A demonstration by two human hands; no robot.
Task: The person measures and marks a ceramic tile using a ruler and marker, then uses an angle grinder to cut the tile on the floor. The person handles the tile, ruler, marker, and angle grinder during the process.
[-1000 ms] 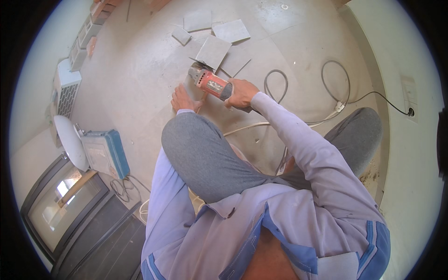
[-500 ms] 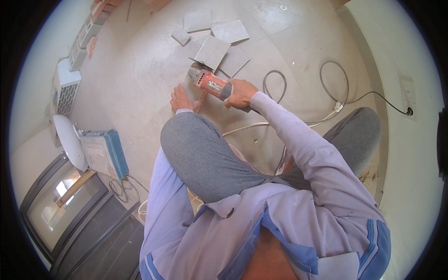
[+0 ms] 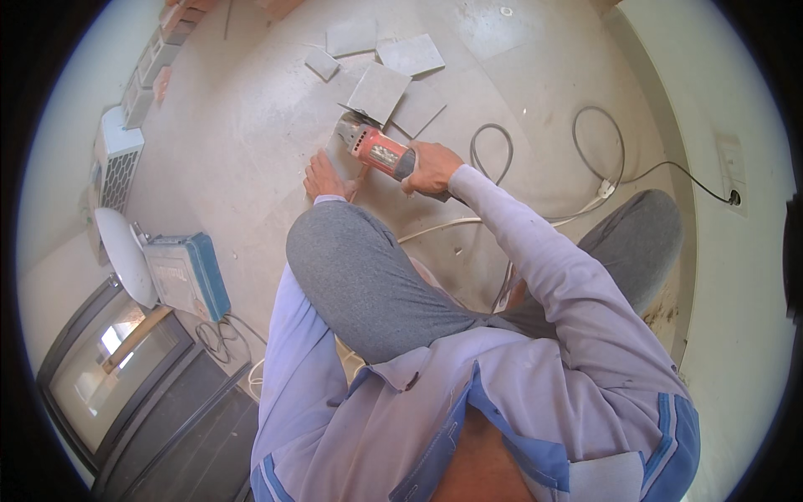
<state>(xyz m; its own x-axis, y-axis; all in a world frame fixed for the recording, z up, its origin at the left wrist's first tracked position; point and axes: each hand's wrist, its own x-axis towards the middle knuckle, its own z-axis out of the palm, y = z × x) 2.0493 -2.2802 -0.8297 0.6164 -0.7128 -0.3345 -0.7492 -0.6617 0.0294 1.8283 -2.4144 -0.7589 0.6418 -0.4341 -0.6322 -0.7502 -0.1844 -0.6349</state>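
Observation:
My right hand [image 3: 432,167] is wrapped round the rear body of a red and black angle grinder [image 3: 383,153]. The grinder's disc lies at the edge of a pale grey tile [image 3: 379,94] on the floor. My left hand [image 3: 326,177] grips the near end of another pale tile piece [image 3: 338,152], just left of the grinder; fingers are on one side and the thumb on the other. The grinder and the hand hide part of this piece. Beyond the disc lie several loose tile pieces, among them a squarish one [image 3: 410,55] and a small one [image 3: 321,64].
Grey cable [image 3: 493,127] loops right of the grinder, and a black plug [image 3: 734,197] sits in the wall socket. A white connector [image 3: 606,190] joins cables on the floor. To the left stand a teal-edged tool case [image 3: 188,272], a white dish-shaped object [image 3: 125,255] and blocks [image 3: 155,63].

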